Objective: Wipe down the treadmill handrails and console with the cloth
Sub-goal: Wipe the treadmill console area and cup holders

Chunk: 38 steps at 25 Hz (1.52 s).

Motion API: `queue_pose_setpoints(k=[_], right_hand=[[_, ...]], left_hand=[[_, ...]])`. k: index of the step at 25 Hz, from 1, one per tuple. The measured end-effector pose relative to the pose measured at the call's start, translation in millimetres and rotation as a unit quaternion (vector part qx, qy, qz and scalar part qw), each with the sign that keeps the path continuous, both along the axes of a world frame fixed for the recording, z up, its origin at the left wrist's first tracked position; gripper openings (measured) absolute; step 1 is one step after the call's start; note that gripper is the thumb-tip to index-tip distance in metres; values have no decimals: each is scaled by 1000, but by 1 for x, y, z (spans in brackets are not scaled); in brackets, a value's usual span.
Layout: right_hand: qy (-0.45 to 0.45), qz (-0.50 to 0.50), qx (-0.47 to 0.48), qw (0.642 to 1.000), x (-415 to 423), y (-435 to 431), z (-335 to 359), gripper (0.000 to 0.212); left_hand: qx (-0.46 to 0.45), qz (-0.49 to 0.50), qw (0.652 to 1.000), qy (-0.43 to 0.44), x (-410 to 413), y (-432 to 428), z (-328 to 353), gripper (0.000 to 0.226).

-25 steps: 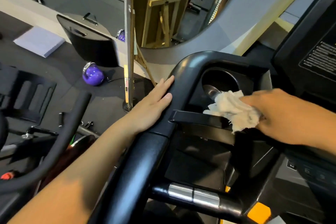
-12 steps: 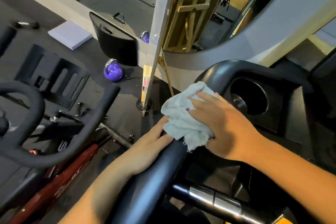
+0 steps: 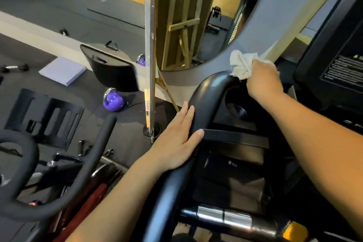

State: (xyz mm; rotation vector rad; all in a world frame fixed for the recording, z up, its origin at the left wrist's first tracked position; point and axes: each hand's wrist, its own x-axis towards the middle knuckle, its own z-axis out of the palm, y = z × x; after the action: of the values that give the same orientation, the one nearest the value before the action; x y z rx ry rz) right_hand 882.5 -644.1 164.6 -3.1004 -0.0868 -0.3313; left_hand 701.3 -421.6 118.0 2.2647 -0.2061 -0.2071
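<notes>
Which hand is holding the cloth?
The right hand, bunching the cloth at the top bend of the handrail; the left hand lies flat lower down, empty.

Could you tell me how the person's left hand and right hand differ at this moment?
The left hand lies open and flat, fingers straight, while the right hand is curled round the white cloth. The left hand holds nothing and rests partway along the black handrail; the right hand works farther up, at its top bend. Both are at the same handrail.
</notes>
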Motion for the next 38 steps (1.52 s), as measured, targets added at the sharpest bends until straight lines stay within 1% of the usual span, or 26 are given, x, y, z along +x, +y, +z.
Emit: queue_pose_setpoints(k=[1,2,3,4,5,6,7,8,10,11,13,15,16,18,20,22,23,25,27,29,31,33,34,36,38], right_hand=[[17,-2,-43,999,-7,-11,-1,37],[51,8,-84,995,-21,-20,1,42],[91,29,-99,990,-41,-29,0,45],[137,48,-96,985,-64,-39,-3,45],[151,64,-70,984,-90,-51,-1,44],[163,75,-59,982,-123,-61,9,44],[135,90,-47,986,-157,-67,18,48],[115,96,-59,987,-191,-69,27,57],[104,106,-45,988,-242,-79,40,74],[110,95,-1,989,-250,-87,38,76],[98,83,57,990,-234,-99,36,65],[40,54,67,995,-195,-105,26,52],[36,39,72,996,-177,-104,23,49],[41,18,78,996,-164,-92,21,51],[36,16,100,994,-184,-81,22,50],[26,34,112,993,-223,-83,27,49],[28,49,117,992,-240,-83,33,49],[25,51,135,989,-248,-92,34,52],[40,45,154,986,-222,-98,33,51],[76,35,129,988,-185,-92,32,49],[99,14,122,987,-167,-90,30,49],[70,23,141,987,-183,-91,26,48],[62,24,136,989,-199,-89,24,47],[75,26,37,996,-221,-82,33,54],[106,29,-47,993,-211,-76,40,64]], left_hand=[[2,9,1000,-2,0,0,-1,69],[6,26,1000,5,0,-3,-1,68],[19,53,998,22,1,-7,-1,67],[43,82,995,38,3,-14,0,66],[84,100,990,43,6,-24,2,66],[133,103,985,29,9,-35,5,68],[183,93,979,4,13,-46,9,71],[224,70,972,-23,16,-56,11,71],[281,3,958,-54,22,-78,18,67],[303,-23,951,-60,27,-88,21,66],[328,-75,939,-70,40,-109,27,67],[307,-143,937,-81,51,-132,31,71],[288,-172,939,-74,54,-140,32,72],[252,-200,945,-54,56,-145,34,68],[259,-219,938,-67,53,-137,33,69],[297,-246,917,-99,50,-129,31,72],[307,-254,912,-102,50,-128,29,74],[299,-253,915,-97,52,-130,28,73],[266,-243,929,-89,52,-132,29,65],[235,-231,940,-88,50,-133,29,60],[222,-225,944,-94,49,-133,31,58],[232,-238,939,-91,49,-132,33,61],[244,-245,934,-91,47,-129,33,63],[257,-254,927,-100,42,-124,30,65],[251,-254,928,-106,40,-120,29,61]])
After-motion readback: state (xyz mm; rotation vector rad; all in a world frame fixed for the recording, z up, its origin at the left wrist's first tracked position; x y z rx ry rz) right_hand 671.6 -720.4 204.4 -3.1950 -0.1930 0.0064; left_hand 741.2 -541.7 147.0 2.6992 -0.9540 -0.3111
